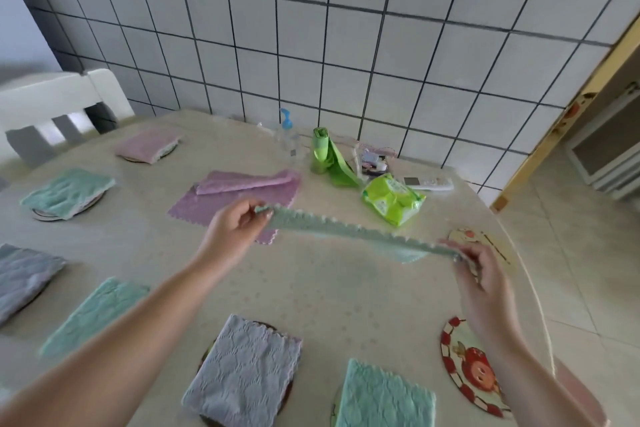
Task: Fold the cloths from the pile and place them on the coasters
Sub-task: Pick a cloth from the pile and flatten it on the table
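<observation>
While pink cloths (239, 196) lie behind, both hands' grips pinch the green cloth (356, 236) taut.

This is a home, most likely a kitchen or dining corner. A tiled wall (311, 45) with dark grout runs across from ten to two o'clock behind a round table (332, 288) under a pale cover. A white chair (52, 97) stands at ten o'clock. Household odds lie toward one o'clock: a remote control (429, 183), a pack of wipes (393, 199), a spray bottle (286, 130). A doorway frame (568, 107) opens at three o'clock.
</observation>
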A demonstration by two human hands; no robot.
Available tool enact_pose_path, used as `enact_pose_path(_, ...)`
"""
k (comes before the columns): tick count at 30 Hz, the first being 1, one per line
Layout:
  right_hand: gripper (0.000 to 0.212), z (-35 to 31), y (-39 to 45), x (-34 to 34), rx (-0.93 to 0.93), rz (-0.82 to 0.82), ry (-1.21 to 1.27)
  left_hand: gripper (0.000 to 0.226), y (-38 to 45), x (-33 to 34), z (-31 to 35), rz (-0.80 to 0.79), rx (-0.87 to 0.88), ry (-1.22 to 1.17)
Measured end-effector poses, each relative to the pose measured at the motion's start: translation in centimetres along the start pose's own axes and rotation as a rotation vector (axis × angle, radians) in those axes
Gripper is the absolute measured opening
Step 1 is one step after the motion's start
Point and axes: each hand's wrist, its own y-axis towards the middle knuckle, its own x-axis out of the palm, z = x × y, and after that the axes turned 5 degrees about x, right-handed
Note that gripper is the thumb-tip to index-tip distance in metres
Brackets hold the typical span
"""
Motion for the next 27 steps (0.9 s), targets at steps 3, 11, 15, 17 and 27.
enact_pose_path(3,0.011,3.8,-2.6,0.9,0.137,-0.090,-0.101,0.009,-2.9,1.4,-4.0,-0.109,-0.110,0.059)
enact_pose_path(11,0.010,8.0,-1.7,3.2,0.340,-0.197,-0.206,0.009,-3.4,5.1,-9.8,-0.156,-0.288,0.198)
enact_pose_path(15,0.007,9.4,1.0,4.5,0.390,-0.225,-0.232,0.004,-0.9,6.7,-11.5,-0.160,-0.333,0.272)
enact_pose_path(17,0.007,10.0,2.2,5.2,0.403,-0.238,-0.251,0.005,-0.1,7.3,-12.1,-0.148,-0.354,0.284)
enact_pose_path(27,0.010,12.5,7.0,8.2,0.440,-0.310,-0.346,0.013,3.0,8.8,-15.6,-0.131,-0.417,0.456)
